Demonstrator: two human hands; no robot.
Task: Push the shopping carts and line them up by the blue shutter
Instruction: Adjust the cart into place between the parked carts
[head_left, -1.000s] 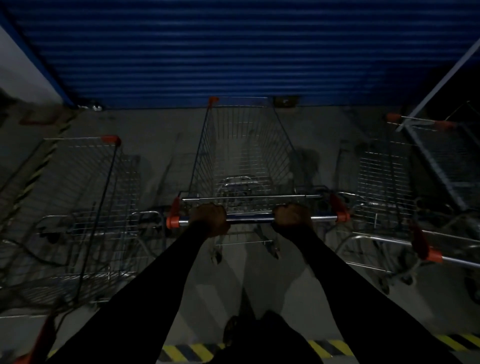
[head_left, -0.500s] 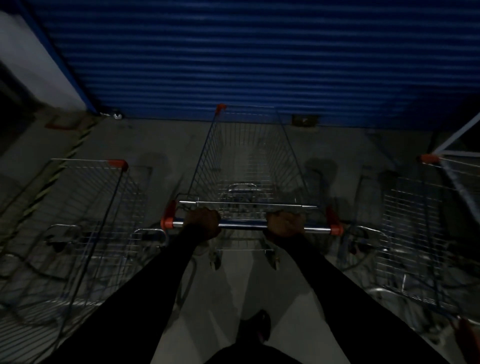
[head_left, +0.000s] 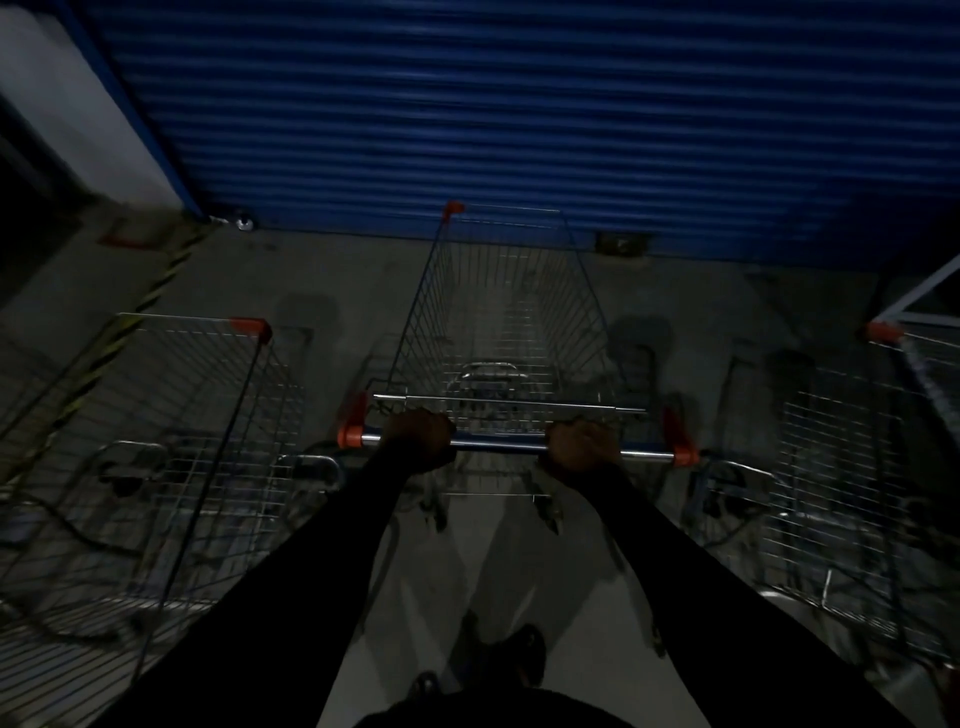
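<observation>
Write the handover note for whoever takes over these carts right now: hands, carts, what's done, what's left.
Left hand and right hand both grip the handle bar of the middle cart.
The middle cart points straight at the blue shutter, nose near its base; whether they touch cannot be told.
The left cart and right cart stand on either side, noses further from the shutter.
Done: middle cart roughly in place between the two.
Left: probably ease it up to the shutter, let go, then square up the side carts.
</observation>
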